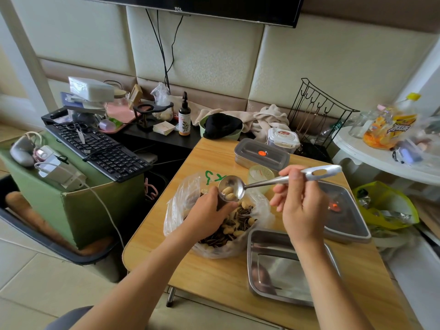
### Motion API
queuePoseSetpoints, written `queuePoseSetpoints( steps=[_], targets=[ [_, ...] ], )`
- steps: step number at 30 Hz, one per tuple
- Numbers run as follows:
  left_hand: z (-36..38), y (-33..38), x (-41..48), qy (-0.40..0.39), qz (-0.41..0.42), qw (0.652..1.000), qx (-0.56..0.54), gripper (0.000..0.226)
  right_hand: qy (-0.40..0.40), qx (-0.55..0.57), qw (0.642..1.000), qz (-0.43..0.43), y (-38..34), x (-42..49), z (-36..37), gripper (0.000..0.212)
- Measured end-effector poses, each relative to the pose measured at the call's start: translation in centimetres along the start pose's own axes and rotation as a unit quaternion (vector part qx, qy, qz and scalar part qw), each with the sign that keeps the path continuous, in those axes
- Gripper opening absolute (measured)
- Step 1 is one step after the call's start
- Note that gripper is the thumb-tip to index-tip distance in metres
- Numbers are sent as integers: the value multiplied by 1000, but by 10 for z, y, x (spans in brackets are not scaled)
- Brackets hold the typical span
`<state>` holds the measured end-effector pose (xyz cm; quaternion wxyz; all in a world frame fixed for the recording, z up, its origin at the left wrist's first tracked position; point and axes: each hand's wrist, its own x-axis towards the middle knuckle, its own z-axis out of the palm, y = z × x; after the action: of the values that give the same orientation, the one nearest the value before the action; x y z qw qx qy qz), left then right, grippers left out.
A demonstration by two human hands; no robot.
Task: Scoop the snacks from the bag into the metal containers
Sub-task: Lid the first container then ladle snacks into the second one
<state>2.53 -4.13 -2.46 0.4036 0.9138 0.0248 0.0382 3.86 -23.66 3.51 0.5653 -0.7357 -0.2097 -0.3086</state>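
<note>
Peanuts (228,194) sit in the cup of the spoon (262,184), which lies sideways over the bag (181,201), cup left and handle right, pinched in your right hand (302,206). Your left hand (207,210) curls by the cup inside the bag, but it is hard to tell if it grips the cup or the bag. The open metal container (281,265) waits on the wooden tabletop (214,277), just beside the bag, nearer to you and under your right arm, in a messy room.
</note>
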Motion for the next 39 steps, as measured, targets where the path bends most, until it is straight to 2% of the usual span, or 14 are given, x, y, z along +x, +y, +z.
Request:
queuePoseSetpoints(
  steps=[3,9,12,15,18,20,24,28,39],
  targets=[
    [0,-1,-1,1,-4,1000,-4,36,2,-14,1000,7,3,-2,1,34],
    [-2,-1,-2,-2,2,1000,-7,41,94,36,992,80,5,7,-8,30],
    [-3,0,-2,-7,-5,1000,-4,42,69,51,995,44,2,6,-10,29],
    [-3,1,-2,-2,-6,1000,-15,38,-9,43,999,-4,0,0,-4,29],
    [-3,1,-1,5,-11,1000,-24,36,-52,-10,996,-77,0,-4,-1,48],
    [-2,1,-1,4,-11,1000,-22,38,-53,-36,992,-106,-1,-4,-2,52],
    [-2,1,0,1,-20,999,-32,42,-50,-52,987,-143,-7,-3,-2,47],
    [-3,4,-2,6,-23,999,-42,33,-57,-69,980,-177,-10,-3,-1,51],
    [-6,7,-5,11,-21,998,-64,27,-25,-61,986,-153,-4,-3,0,48]
  ],
)
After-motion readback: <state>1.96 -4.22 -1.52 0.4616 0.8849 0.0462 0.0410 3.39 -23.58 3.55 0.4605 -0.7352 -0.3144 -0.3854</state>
